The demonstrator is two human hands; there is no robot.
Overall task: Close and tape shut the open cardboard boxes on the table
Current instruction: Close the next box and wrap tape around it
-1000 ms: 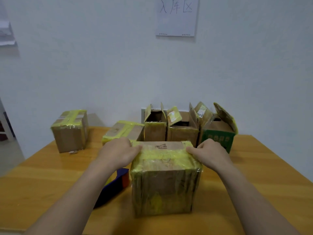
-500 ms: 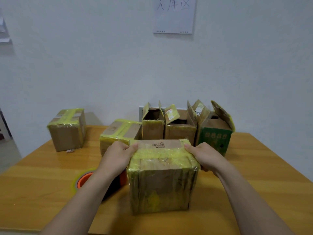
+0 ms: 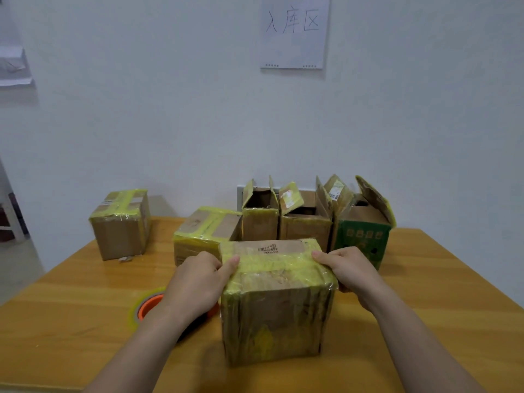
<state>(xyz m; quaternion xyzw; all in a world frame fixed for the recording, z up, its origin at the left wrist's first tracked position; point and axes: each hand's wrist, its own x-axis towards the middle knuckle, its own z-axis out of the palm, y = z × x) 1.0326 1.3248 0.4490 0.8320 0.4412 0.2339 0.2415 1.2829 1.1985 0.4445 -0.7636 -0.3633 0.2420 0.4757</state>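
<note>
Two bare forearms are seen from a head-worn camera: the left forearm (image 3: 141,350) enters at the near left and the right forearm (image 3: 411,336) at the near right. Both show skin only, from the frame's edge to the wrist. The left hand (image 3: 198,282) and right hand (image 3: 350,269) are likewise bare. Short, rounded nails show on the left thumb (image 3: 231,263) and right thumb (image 3: 320,255); most other fingertips are out of view.

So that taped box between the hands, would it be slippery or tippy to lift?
Probably slick: glossy yellow tape covers the taped box where the left hand and right hand grip it. Likely hard to tip: it stands broad-based, flat on the table.
</note>
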